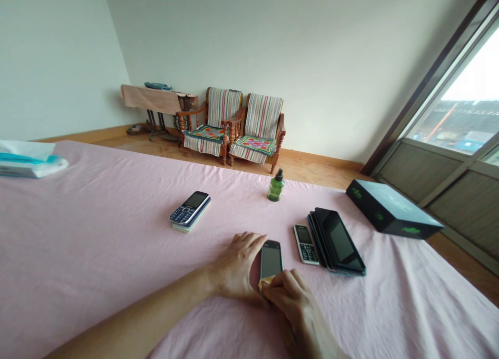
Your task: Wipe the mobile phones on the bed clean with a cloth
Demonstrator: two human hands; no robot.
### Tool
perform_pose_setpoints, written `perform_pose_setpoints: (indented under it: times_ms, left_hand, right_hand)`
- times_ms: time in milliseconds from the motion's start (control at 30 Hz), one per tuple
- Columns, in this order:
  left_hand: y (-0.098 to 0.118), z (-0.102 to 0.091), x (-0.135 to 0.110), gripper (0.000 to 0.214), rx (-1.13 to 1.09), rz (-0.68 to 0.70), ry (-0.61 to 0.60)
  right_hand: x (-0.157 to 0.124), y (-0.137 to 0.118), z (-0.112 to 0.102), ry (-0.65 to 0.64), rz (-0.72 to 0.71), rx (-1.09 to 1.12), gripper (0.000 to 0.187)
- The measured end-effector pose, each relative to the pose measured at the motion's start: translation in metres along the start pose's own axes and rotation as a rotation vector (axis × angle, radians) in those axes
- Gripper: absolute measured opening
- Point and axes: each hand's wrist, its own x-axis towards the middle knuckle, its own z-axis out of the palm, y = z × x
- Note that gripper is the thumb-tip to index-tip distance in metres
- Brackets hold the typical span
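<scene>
A dark smartphone (271, 260) lies face up on the pink cloth in front of me. My left hand (239, 268) grips it from the left, fingertips at its top corner and thumb near its bottom end. Bunched under the fingers of my right hand (294, 302) is a small yellowish cloth (266, 282), pressed at the phone's lower end. That lower end is hidden by the hand and cloth. Just to the right lies a silver keypad phone (306, 244), beside a stack of dark tablets or phones (340, 240).
A blue keypad phone (190, 208) rests on another device at left. Farther back stands a green spray bottle (276, 186). A black box (392, 208) sits at right, a tissue pack (31, 161) at far left. Two wooden chairs (255, 130) are by the wall.
</scene>
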Motion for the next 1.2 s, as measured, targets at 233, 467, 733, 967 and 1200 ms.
perform_pose_setpoints:
  times_ms: [233, 467, 733, 967, 1200]
  left_hand:
    - [0.000, 0.001, 0.001, 0.120, 0.002, -0.030, 0.013]
    - [-0.001, 0.001, -0.001, 0.124, -0.009, -0.047, -0.002]
    - [-0.002, 0.002, 0.001, 0.125, 0.004, -0.041, -0.003]
    - [0.001, 0.001, -0.001, 0.106, 0.015, 0.014, 0.043]
    - [0.002, 0.001, -0.004, 0.100, -0.012, 0.041, 0.116]
  right_hand:
    - [0.025, 0.013, -0.007, 0.021, 0.078, -0.071, 0.031]
    - [0.060, 0.029, -0.009, 0.017, 0.061, -0.149, 0.033]
    - [0.021, 0.005, -0.005, 0.004, 0.077, -0.039, 0.031]
    - [-0.018, 0.013, 0.004, 0.028, 0.054, 0.090, 0.027]
    - [-0.006, 0.019, -0.005, 0.168, 0.350, 0.369, 0.023]
